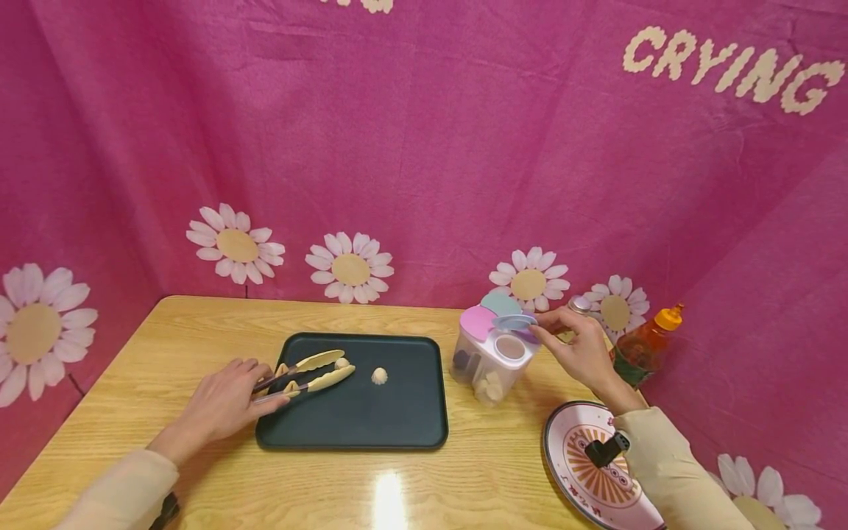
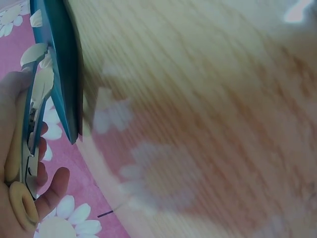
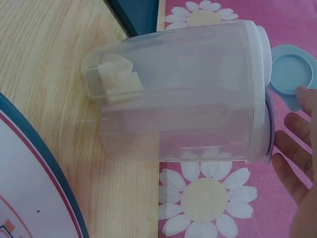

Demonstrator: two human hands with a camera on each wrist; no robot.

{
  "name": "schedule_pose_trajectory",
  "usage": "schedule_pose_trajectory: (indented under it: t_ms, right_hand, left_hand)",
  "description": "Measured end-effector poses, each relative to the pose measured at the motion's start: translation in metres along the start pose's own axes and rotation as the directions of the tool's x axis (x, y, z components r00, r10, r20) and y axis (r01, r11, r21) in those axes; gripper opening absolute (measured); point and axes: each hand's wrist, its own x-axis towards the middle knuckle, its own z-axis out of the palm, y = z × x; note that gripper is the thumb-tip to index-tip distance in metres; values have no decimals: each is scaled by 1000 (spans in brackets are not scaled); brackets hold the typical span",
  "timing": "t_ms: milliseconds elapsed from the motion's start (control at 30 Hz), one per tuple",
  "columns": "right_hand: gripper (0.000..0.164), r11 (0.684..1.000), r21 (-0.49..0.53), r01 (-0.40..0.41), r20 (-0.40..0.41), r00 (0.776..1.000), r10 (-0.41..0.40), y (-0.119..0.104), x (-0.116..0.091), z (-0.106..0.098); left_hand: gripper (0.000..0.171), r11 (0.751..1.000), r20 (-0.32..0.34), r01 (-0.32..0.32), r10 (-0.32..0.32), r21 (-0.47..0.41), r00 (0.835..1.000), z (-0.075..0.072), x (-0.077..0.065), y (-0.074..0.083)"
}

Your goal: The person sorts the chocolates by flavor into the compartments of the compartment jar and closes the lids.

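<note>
My left hand [image 1: 221,397] grips a pair of tongs [image 1: 333,377] with cream scalloped tips, parted over the left side of a dark tray [image 1: 358,430]. A small cream piece [image 1: 341,363] lies between the tips. A second ridged cream piece [image 1: 380,376] sits on the tray, apart from them. At the right, my right hand [image 1: 579,350] holds the raised blue lid [image 1: 513,322] of a clear divided container [image 1: 486,383] between thumb and finger. Below that lid is a round opening. Pale chunks [image 3: 119,82] lie at the bottom of one compartment; pink, green and purple lids are beside it.
A round patterned plate [image 1: 576,471] lies under my right forearm. Behind the right hand stand a sauce bottle with an orange cap [image 1: 668,318] and a small jar [image 1: 579,304]. A pink flowered cloth [image 1: 424,184] hangs along the table's back and sides.
</note>
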Motion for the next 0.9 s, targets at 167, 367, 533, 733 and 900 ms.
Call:
schedule_pose_trajectory:
  t_ms: [167, 367, 533, 733, 900]
  right_hand:
    - [20, 1000, -4, 2, 2, 1000, -2, 0, 0, -1]
    - [19, 1000, -2, 9, 4, 1000, -9, 1, 0, -1]
    - [19, 1000, 0, -7, 6, 1000, 7, -1, 0, -1]
    - [19, 1000, 4, -12, 6, 1000, 12, -4, 0, -1]
    - [19, 1000, 8, -5, 3, 1000, 5, -4, 1, 0]
  left_hand:
    - [58, 1000, -21, -12, 12, 6, 1000, 3, -2, 0]
    - [56, 1000, -32, -21, 22, 14, 999, -1, 0, 1]
    - [58, 1000, -71, -26, 27, 16, 997, -11, 7, 8]
    - [61, 1000, -76, -21, 20, -7, 997, -26, 17, 23]
    - [59, 998, -59, -55, 55, 0, 997, -33, 23, 44]
